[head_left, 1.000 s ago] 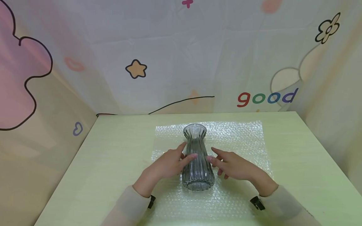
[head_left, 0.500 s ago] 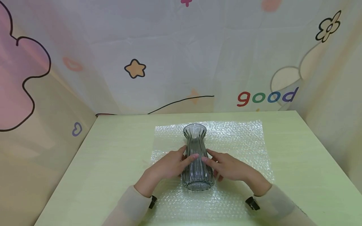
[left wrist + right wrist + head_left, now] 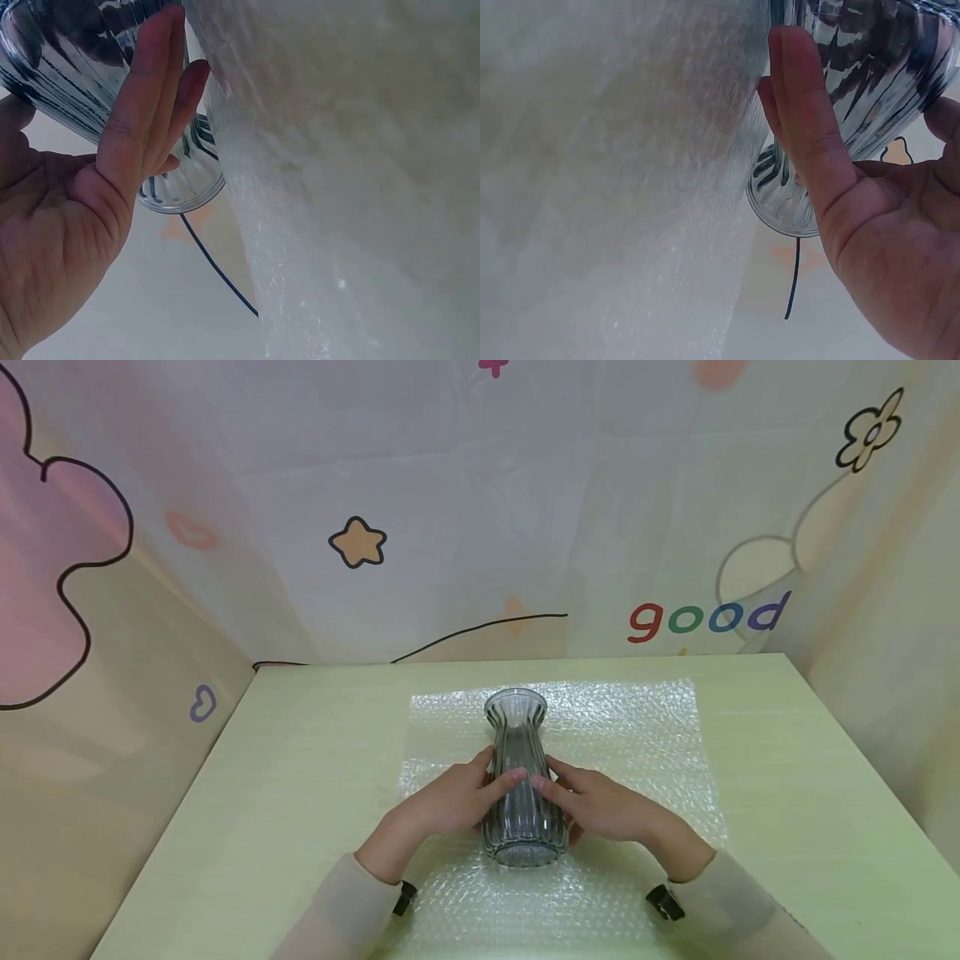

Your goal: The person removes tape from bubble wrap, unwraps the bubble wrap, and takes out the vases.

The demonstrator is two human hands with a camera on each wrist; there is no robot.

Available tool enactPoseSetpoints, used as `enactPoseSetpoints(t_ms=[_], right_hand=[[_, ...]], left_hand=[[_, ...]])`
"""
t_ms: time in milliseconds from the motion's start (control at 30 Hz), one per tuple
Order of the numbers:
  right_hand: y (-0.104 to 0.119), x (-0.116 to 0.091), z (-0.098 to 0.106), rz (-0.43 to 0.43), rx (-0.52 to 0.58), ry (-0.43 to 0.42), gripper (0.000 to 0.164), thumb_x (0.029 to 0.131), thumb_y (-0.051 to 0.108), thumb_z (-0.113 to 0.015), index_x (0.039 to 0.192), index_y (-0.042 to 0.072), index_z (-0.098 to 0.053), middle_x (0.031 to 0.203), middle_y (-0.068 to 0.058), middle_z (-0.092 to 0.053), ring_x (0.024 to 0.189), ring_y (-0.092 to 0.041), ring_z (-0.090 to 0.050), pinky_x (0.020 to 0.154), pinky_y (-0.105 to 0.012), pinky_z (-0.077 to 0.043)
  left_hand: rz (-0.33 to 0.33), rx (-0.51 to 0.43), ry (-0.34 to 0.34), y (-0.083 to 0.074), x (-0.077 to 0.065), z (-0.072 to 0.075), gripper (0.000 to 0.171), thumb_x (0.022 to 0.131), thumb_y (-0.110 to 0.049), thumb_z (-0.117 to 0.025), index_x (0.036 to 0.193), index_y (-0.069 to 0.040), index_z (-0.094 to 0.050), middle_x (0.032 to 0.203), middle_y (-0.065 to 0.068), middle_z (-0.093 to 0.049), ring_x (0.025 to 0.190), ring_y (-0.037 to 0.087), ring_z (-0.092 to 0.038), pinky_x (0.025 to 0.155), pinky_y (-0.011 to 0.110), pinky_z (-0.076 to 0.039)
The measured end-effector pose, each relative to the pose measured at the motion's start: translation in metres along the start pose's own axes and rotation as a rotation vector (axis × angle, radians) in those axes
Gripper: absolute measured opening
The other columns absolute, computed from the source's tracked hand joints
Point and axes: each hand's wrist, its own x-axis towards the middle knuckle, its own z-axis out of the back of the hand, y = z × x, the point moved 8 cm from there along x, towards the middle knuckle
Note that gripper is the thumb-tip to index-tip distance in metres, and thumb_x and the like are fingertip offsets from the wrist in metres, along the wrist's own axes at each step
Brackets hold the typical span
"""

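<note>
A grey ribbed glass vase (image 3: 519,739) lies on its side over the bubble wrap (image 3: 637,718), its flared mouth pointing away and its base toward me. My left hand (image 3: 448,800) grips the vase's left side, thumb on top. From the right side my right hand (image 3: 611,806) holds it as well, with its thumb also over the glass. In the left wrist view the fingers (image 3: 139,112) run low along the vase's flank beside the wrap. The right wrist view shows the other hand's fingers (image 3: 806,105) placed likewise, close to the sheet.
The bubble wrap sheet spreads on a pale green table (image 3: 315,760) beneath both hands. Behind the table hangs a printed cloth backdrop (image 3: 465,527), and further cloth closes in the left and right sides.
My right hand has moved left, from just beside the vase onto its side. The left hand has barely shifted, and the vase lies where it was.
</note>
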Motion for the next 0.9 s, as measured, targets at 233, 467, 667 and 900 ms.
enactPoseSetpoints(t_ms=[233, 467, 667, 900], right_hand=[[0.0026, -0.0001, -0.0002, 0.024, 0.011, 0.003, 0.068, 0.1, 0.055, -0.037, 0.156, 0.021, -0.017, 0.109, -0.012, -0.062, 0.071, -0.021, -0.067, 0.068, -0.037, -0.055], [0.0052, -0.0017, -0.0004, 0.051, 0.035, 0.013, 0.066, 0.101, 0.053, -0.037, 0.156, 0.022, -0.017, 0.108, -0.013, -0.061, 0.072, -0.022, -0.067, 0.067, -0.04, -0.056], [0.0046, -0.0024, 0.0017, 0.044, 0.015, 0.002, 0.067, 0.1, 0.054, -0.037, 0.155, 0.022, -0.018, 0.107, -0.012, -0.062, 0.07, -0.022, -0.067, 0.067, -0.039, -0.055], [0.008, -0.0042, 0.0041, 0.052, 0.01, -0.01, 0.067, 0.1, 0.053, -0.038, 0.155, 0.02, -0.018, 0.107, -0.012, -0.061, 0.073, -0.021, -0.066, 0.066, -0.04, -0.056]], left_hand=[[-0.009, 0.011, -0.016, -0.0024, 0.0001, 0.0018, 0.09, 0.092, -0.071, -0.032, 0.153, -0.006, -0.021, 0.121, 0.014, -0.067, 0.107, 0.019, -0.066, 0.088, 0.035, -0.053], [-0.007, -0.001, -0.016, -0.0027, 0.0005, 0.0012, 0.089, 0.092, -0.071, -0.033, 0.153, -0.006, -0.023, 0.123, 0.013, -0.066, 0.111, 0.02, -0.065, 0.091, 0.037, -0.053], [-0.01, -0.003, -0.02, -0.005, 0.0001, 0.0012, 0.09, 0.092, -0.072, -0.033, 0.152, -0.006, -0.023, 0.121, 0.012, -0.067, 0.109, 0.018, -0.065, 0.09, 0.036, -0.053], [-0.023, -0.003, -0.028, -0.0076, 0.0001, 0.0028, 0.09, 0.092, -0.071, -0.033, 0.152, -0.006, -0.023, 0.121, 0.013, -0.067, 0.108, 0.017, -0.066, 0.089, 0.035, -0.053]])
